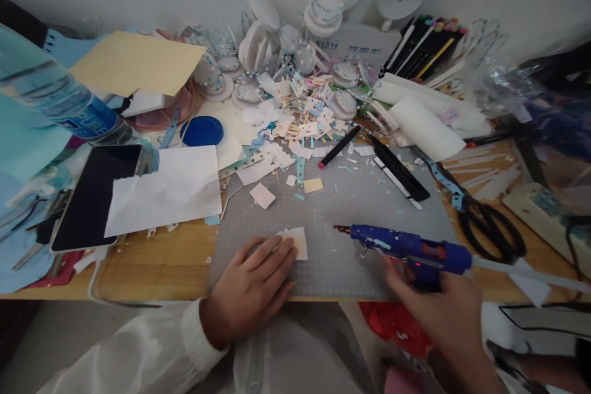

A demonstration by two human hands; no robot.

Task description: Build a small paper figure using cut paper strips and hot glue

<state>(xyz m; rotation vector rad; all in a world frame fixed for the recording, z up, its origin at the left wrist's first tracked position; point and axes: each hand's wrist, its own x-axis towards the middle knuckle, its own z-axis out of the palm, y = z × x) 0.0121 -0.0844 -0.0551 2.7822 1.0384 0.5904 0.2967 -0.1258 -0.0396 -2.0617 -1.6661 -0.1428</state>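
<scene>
My left hand (261,274) lies flat on a small piece of white and cream paper (301,244), fingers stretched out and pressing it against the grey cutting mat (337,277). Part of the paper is hidden under the fingers. A blue hot glue gun (397,242) is gripped in my right hand (443,308), its nozzle pointing left above the mat, apart from the paper. A clear glue stick (521,271) sticks out of its back end. Farther up the mat lie a pinkish paper square (263,196) and a small yellow paper piece (313,184).
Black-handled scissors (494,228), a black cutter knife (399,166) and a marker (339,146) lie to the right and behind. A heap of paper scraps (309,111) covers the back. On the left are a phone (96,197), torn white paper (170,188) and a water bottle (60,92).
</scene>
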